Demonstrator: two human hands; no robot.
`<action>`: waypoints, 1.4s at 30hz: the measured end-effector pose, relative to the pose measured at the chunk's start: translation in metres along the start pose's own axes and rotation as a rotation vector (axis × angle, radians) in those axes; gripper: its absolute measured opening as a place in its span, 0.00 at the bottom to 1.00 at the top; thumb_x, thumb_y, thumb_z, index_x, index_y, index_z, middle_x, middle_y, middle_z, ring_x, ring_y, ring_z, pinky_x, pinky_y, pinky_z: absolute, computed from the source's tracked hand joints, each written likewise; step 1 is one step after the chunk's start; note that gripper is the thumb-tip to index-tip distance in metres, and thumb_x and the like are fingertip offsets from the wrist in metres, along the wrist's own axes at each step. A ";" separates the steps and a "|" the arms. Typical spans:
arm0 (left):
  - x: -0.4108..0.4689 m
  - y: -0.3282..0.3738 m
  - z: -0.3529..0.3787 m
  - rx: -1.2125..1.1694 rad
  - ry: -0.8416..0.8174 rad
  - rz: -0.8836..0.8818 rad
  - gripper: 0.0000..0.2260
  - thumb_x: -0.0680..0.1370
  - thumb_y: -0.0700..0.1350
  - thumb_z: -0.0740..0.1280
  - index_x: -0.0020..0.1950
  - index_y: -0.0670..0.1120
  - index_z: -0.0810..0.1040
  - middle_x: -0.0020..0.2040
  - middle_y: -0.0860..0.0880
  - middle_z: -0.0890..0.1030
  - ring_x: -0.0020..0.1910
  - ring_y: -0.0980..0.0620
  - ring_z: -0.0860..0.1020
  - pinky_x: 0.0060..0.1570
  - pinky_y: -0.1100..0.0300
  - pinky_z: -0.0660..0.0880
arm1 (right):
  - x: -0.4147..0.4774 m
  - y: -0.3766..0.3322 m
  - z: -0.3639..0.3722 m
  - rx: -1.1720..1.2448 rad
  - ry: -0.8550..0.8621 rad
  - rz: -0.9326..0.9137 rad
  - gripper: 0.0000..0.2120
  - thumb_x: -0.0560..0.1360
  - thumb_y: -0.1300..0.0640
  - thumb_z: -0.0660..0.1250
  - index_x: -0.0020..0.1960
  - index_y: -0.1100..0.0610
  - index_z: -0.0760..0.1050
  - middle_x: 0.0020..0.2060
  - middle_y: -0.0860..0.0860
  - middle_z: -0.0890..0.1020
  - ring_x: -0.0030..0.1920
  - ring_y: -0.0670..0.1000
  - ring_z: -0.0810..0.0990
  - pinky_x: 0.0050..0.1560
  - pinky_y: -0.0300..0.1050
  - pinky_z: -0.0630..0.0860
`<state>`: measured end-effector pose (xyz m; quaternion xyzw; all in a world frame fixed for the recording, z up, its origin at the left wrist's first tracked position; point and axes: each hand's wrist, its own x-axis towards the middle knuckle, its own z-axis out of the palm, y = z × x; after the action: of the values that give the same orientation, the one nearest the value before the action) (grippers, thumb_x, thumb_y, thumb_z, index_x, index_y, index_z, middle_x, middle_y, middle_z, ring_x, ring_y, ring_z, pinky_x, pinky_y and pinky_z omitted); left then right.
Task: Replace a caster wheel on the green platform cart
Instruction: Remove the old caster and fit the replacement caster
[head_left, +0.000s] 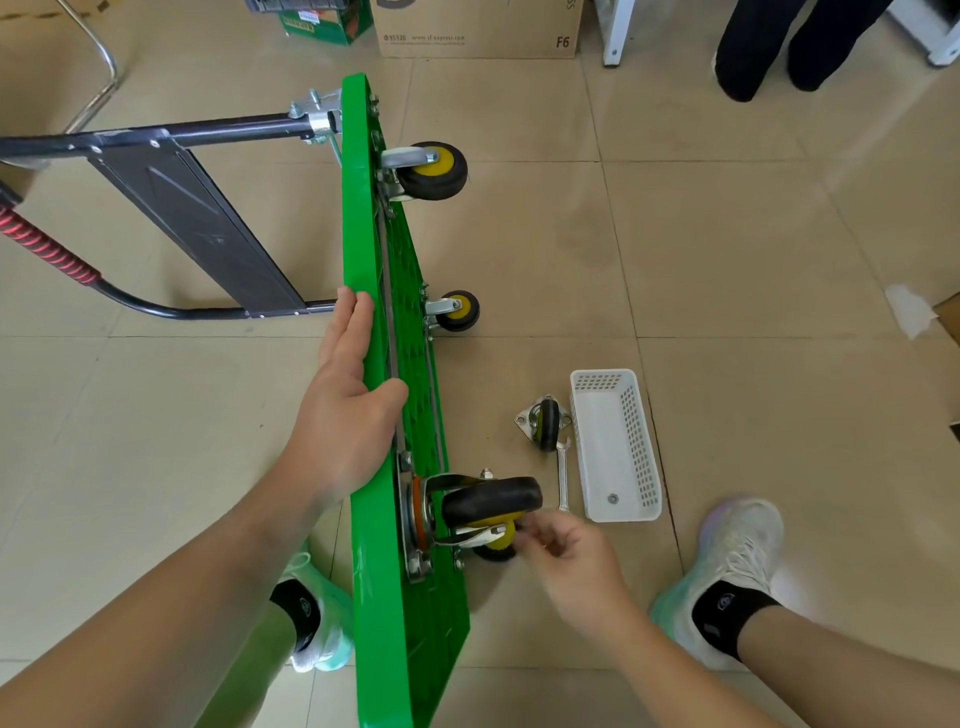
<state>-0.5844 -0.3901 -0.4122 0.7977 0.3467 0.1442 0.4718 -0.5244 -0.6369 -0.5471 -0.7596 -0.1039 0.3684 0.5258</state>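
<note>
the near caster (488, 512) is sitting bolted by its steel plate to the ribbed underside of the green platform cart (374, 260), which is standing on its long edge on the tile floor (727, 260) between the person's feet. the right hand (566, 551) is reaching to the caster's fork with fingertips bunching together; blur is hiding whether they are pinching a fastener. the left hand (348, 415) is steadying the top edge, fingers straight and pressed together, thumb lying over the underside.

a loose caster (545, 423), black rubber tread on a yellow hub, is lying just beside a white perforated plastic basket (602, 441) holding one nut (613, 499). an open-end wrench (562, 478) is lying against the basket. judging by these parts, the swap is sitting mid-way; which caster is the replacement is not showing.
</note>
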 end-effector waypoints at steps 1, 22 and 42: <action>0.000 0.000 0.000 0.012 0.000 0.002 0.39 0.78 0.33 0.64 0.84 0.55 0.52 0.80 0.66 0.48 0.64 0.88 0.46 0.57 0.89 0.49 | 0.010 0.005 -0.009 -0.028 0.044 0.031 0.10 0.76 0.61 0.74 0.48 0.45 0.85 0.40 0.50 0.85 0.39 0.42 0.80 0.40 0.31 0.75; 0.001 -0.006 0.000 0.101 0.069 0.110 0.41 0.67 0.55 0.66 0.80 0.66 0.58 0.79 0.72 0.53 0.77 0.72 0.51 0.68 0.80 0.54 | 0.176 0.139 -0.098 -0.724 0.189 0.405 0.08 0.76 0.65 0.65 0.53 0.60 0.79 0.54 0.59 0.82 0.55 0.59 0.79 0.49 0.41 0.72; 0.001 -0.004 0.002 0.134 0.059 0.096 0.41 0.68 0.54 0.66 0.81 0.62 0.58 0.80 0.68 0.53 0.78 0.71 0.51 0.67 0.81 0.53 | 0.181 0.101 -0.062 -0.433 0.370 0.267 0.09 0.78 0.56 0.66 0.54 0.58 0.81 0.44 0.52 0.84 0.49 0.57 0.81 0.49 0.45 0.75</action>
<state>-0.5842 -0.3894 -0.4164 0.8387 0.3307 0.1668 0.3993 -0.3778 -0.6258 -0.7060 -0.9150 0.0181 0.2591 0.3087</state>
